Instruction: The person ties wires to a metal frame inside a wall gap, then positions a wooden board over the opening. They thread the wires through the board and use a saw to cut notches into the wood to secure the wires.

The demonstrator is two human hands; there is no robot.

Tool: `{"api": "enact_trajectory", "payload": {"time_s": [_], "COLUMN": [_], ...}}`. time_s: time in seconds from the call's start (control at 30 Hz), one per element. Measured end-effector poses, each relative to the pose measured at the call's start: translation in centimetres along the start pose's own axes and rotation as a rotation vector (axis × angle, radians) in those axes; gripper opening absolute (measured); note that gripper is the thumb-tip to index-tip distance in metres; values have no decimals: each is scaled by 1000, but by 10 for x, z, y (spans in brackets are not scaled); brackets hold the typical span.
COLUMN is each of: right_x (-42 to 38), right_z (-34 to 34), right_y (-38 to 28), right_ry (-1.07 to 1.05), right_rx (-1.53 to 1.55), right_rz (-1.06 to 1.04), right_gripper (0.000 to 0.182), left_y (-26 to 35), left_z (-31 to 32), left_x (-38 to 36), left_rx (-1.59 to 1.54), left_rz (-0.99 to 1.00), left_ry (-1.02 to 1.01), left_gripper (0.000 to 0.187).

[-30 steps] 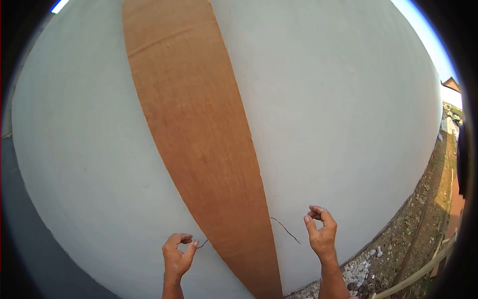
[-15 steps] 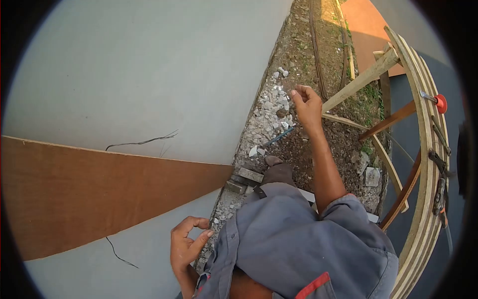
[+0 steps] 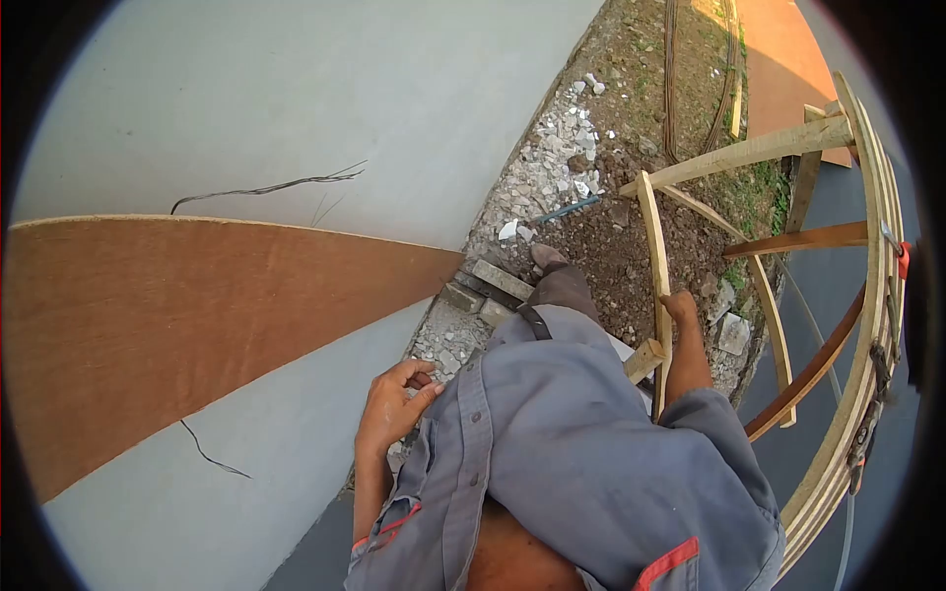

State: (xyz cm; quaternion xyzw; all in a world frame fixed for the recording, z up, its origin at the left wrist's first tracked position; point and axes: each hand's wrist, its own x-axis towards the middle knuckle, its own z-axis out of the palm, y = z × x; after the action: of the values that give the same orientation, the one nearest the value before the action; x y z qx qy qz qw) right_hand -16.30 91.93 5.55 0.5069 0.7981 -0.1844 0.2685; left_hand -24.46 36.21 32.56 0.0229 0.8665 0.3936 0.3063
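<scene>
My right hand [image 3: 680,307] is closed on a pale wooden strip [image 3: 654,236] at its right edge, right of my body. The strip stands upright in the view, and its lower end passes close to a short wooden post [image 3: 643,361]. My left hand [image 3: 394,402] is by my shirt front at the lower left, with fingers loosely curled, a gap between thumb and fingers, and nothing seen in it. A brown plywood panel [image 3: 217,325] lies beyond it against the pale wall [image 3: 296,98].
At the right stands a timber frame [image 3: 872,197] with slanting braces, a red-handled tool [image 3: 902,260] and pliers-like tools [image 3: 867,433] on it. White rubble [image 3: 562,148], concrete blocks [image 3: 501,280] and a blue rod [image 3: 569,209] lie on the ground by the wall.
My right hand has come down and rightward from over the rubble and taken hold of the wooden strip, now in view. My left hand has shifted slightly up and right. The view has shifted.
</scene>
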Motion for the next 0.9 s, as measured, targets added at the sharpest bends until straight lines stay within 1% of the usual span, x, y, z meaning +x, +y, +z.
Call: {"api": "enact_trajectory", "payload": {"time_s": [0.07, 0.1, 0.17, 0.2, 0.27, 0.3, 0.37, 0.43, 0.5, 0.6, 0.67, 0.73, 0.77, 0.83, 0.9], "right_x": [25, 26, 23, 21, 14, 7, -3, 1, -4, -23, -23, -41, -42, -48, -55], "right_z": [43, 58, 72, 73, 73, 70, 66, 69, 68, 59, 64, 51, 53, 48, 42], "right_y": [31, 39, 47, 47, 44, 40, 33, 34, 27, 15, 16, 3, 2, -2, -7], "right_ry": [-166, -169, -82, -86, 22, 21, 107, 112, 121, 91, 100, 92, 108, 32, -25], "right_rx": [39, 35, 344, 340, 224, 222, 118, 108, 133, 171, 151, 201, 219, 228, 203], "right_rz": [-70, -69, -104, -103, -117, -108, -134, -146, -106, -35, -27, -18, -9, 45, 90], "right_gripper": [66, 66, 57, 57, 48, 48, 46, 45, 43, 41, 39, 42, 41, 43, 43], "left_y": [-5, -6, -10, -13, -16, -16, -12, -5, -1, 19, 41, 63, 75, 100, 122], "left_z": [2, 2, 4, 4, 6, 7, 7, 9, 14, 24, 33, 42, 45, 55, 62], "left_x": [-3, -4, -5, -6, -8, -7, -4, 2, 11, 38, 66, 95, 112, 153, 192], "left_rx": [-2, -9, -18, -13, -6, 10, 31, 107, 122, 147, 169, 68, 82, 78, 110], "left_rz": [-12, -21, -31, -31, -33, -24, -13, -15, 16, 83, 132, 109, 121, 139, 139], "left_ry": [-2, -3, -4, 4, 2, 0, -11, -84, -110, -144, -146, -96, -111, -71, -80], "left_gripper": [35, 35, 35, 33, 31, 31, 32, 37, 37, 37, 36, 36, 36, 36, 38]}}
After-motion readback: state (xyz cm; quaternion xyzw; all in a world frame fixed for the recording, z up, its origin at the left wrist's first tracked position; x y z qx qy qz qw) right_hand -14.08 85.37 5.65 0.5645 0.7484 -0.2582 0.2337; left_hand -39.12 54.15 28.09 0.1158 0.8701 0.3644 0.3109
